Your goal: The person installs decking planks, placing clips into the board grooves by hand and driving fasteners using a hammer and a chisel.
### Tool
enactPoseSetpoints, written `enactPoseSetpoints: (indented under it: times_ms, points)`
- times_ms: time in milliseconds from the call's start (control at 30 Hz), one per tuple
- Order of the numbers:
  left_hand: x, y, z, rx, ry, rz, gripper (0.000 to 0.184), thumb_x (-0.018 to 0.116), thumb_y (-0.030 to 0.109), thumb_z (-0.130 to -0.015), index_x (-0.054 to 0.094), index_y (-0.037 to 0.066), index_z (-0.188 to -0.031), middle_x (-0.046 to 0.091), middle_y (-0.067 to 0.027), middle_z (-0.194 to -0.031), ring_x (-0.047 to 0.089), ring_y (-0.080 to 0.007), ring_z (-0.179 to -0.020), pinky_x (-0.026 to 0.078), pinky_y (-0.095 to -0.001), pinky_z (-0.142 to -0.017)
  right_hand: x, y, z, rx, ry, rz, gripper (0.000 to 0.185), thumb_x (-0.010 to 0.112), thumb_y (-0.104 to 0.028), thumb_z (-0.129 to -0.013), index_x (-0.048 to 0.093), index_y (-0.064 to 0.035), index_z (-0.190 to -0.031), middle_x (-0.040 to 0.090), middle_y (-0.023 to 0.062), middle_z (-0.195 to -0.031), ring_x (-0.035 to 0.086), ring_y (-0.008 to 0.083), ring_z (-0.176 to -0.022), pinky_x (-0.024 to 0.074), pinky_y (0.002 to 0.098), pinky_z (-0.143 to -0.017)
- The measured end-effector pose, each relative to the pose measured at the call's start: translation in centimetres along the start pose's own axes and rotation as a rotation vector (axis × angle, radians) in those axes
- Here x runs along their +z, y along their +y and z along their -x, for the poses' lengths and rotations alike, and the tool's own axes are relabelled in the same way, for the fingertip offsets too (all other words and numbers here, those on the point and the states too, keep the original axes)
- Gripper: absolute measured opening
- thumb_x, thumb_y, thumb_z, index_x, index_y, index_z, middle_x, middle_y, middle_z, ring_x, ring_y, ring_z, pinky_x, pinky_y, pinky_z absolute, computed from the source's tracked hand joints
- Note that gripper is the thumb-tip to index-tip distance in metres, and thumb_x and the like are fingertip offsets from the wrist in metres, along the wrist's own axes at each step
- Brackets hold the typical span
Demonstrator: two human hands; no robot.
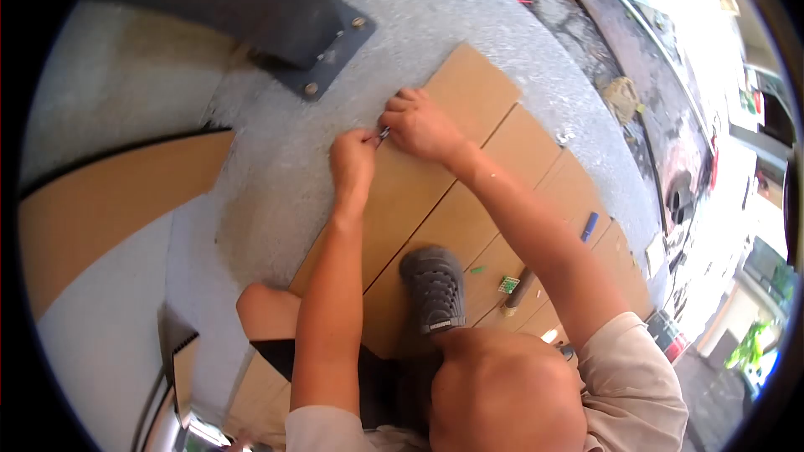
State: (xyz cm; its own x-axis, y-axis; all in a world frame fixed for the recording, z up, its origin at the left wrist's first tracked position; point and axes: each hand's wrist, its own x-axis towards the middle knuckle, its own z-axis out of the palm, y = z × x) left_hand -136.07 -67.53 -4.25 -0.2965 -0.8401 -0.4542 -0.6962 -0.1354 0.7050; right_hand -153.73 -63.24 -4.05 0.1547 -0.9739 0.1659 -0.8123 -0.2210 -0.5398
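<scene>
The left hand (352, 163) and the right hand (423, 125) meet near the far left edge of a creased cardboard sheet (419, 238), the fingers of both pinched on a small, dark, partly shiny object (383, 136). The fingers cover most of it, so its full shape cannot be made out. The right forearm hides a strip of the cardboard, and the person's bare knee (507, 389) covers its near part. A dark laced shoe (433, 289) presses on the middle of the sheet.

To the right lie a green scrap (477, 269), a small green-and-white square piece (508, 285) and a dark cylinder (521, 289), partly behind the arm; a blue marker-like stick (590, 227) lies just beyond it. A dark metal post with a bolted base plate (358, 29) stands on the concrete floor (410, 0) beyond the hands, its top cut off. Another cardboard piece (126, 209) curves at the left. Glare washes out the far right.
</scene>
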Motion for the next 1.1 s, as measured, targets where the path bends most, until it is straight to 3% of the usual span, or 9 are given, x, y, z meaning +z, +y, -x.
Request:
enactPoseSetpoints:
  times_ms: [200, 267, 400, 467, 567, 833, 967, 1033, 1100]
  points:
    - [-0.8, -2.2, 0.0, -0.125, -0.075, 0.169, 0.021, 0.07, 0.007, -0.091, 0.076, -0.006, -0.105, 0.077, -0.0165, -0.088, 0.07, -0.0189, -0.077, 0.055, -0.0326, -0.075, -0.3, -0.3, 0.4, 0.02, 0.053, 0.041, 0.009, 0.066, -0.021, -0.079, 0.066, -0.0132, -0.075, 0.061, 0.0015, -0.084, 0.055, 0.0237, -0.094, 0.0427, 0.0371, -0.087]
    - [-1.1, -2.8, 0.5, -0.109, -0.074, 0.136, 0.021, 0.068, 0.008, -0.096, 0.075, -0.006, -0.11, 0.075, -0.0064, -0.093, 0.066, -0.0132, -0.076, 0.053, -0.0284, -0.069, 0.0, -0.3, 0.7, 0.016, 0.077, 0.011, 0.009, 0.064, -0.02, -0.08, 0.065, -0.0123, -0.076, 0.061, 0.0015, -0.082, 0.056, 0.0232, -0.092, 0.0425, 0.0364, -0.086]
    - [-1.8, -2.9, 1.3, -0.043, -0.071, 0.032, 0.023, 0.068, 0.011, -0.097, 0.075, -0.006, -0.111, 0.076, -0.0087, -0.093, 0.067, -0.0138, -0.079, 0.053, -0.0287, -0.073, 0.2, -0.1, 0.9, 0.032, 0.097, 0.019, 0.008, 0.063, -0.019, -0.081, 0.064, -0.0112, -0.082, 0.061, 0.0021, -0.084, 0.055, 0.0235, -0.092, 0.0425, 0.0364, -0.086]
    - [-2.7, -1.8, 3.5, -0.062, 0.025, -0.043, 0.023, 0.068, 0.013, -0.096, 0.074, -0.004, -0.11, 0.077, -0.0152, -0.101, 0.071, -0.0222, -0.09, 0.054, -0.0327, -0.084, 0.1, 0.0, 1.0, 0.032, 0.087, -0.031, 0.011, 0.062, -0.016, -0.082, 0.064, -0.0095, -0.09, 0.063, 0.0034, -0.088, 0.056, 0.0248, -0.095, 0.0427, 0.037, -0.087]
    - [-5.3, -2.9, 7.0, -0.039, 0.072, -0.069, 0.022, 0.068, 0.015, -0.097, 0.074, -0.002, -0.11, 0.075, -0.0143, -0.101, 0.07, -0.0232, -0.088, 0.054, -0.0335, -0.084, 0.2, 0.2, 0.8, 0.024, 0.119, -0.072, 0.022, 0.062, -0.01, -0.082, 0.066, -0.0076, -0.103, 0.064, 0.006, -0.097, 0.056, 0.0272, -0.101, 0.0438, 0.0387, -0.09]
    - [-21.0, -7.1, 20.4, -0.049, 0.386, -0.34, 0.016, 0.066, 0.011, -0.099, 0.073, 0.002, -0.111, 0.072, -0.0101, -0.1, 0.068, -0.0232, -0.087, 0.055, -0.0331, -0.08, -0.7, -0.1, 1.4, 0.051, 0.111, -0.167, 0.03, 0.062, -0.002, -0.081, 0.065, -0.0068, -0.111, 0.064, 0.0099, -0.101, 0.056, 0.031, -0.105, 0.048, 0.04, -0.094]
    - [-28.6, -15.2, 29.3, -0.204, 0.712, -0.336, 0.016, 0.064, 0.01, -0.1, 0.073, 0.0, -0.11, 0.074, -0.0122, -0.104, 0.069, -0.022, -0.089, 0.055, -0.034, -0.08, -1.9, -1.0, 0.8, 0.079, 0.066, -0.112, 0.03, 0.061, 0.001, -0.08, 0.065, -0.007, -0.109, 0.064, 0.0098, -0.101, 0.057, 0.0302, -0.105, 0.0479, 0.0398, -0.094]
    - [-30.7, -21.1, 35.4, -0.273, 0.751, -0.388, 0.019, 0.063, 0.012, -0.101, 0.072, -0.002, -0.11, 0.074, -0.0126, -0.105, 0.069, -0.0227, -0.089, 0.055, -0.0345, -0.081, -2.2, -1.0, 0.7, 0.062, 0.081, -0.11, 0.03, 0.06, 0.002, -0.08, 0.065, -0.007, -0.108, 0.064, 0.0099, -0.101, 0.057, 0.0305, -0.104, 0.0481, 0.0397, -0.093]
    - [-30.5, -24.8, 42.2, -0.566, 0.677, -0.293, 0.025, 0.061, 0.017, -0.102, 0.072, -0.003, -0.111, 0.075, -0.0131, -0.103, 0.069, -0.0254, -0.09, 0.055, -0.037, -0.082, -1.4, -0.9, 0.8, 0.04, 0.082, -0.14, 0.03, 0.059, 0.003, -0.08, 0.065, -0.0069, -0.108, 0.065, 0.01, -0.101, 0.057, 0.0309, -0.103, 0.0482, 0.0396, -0.093]
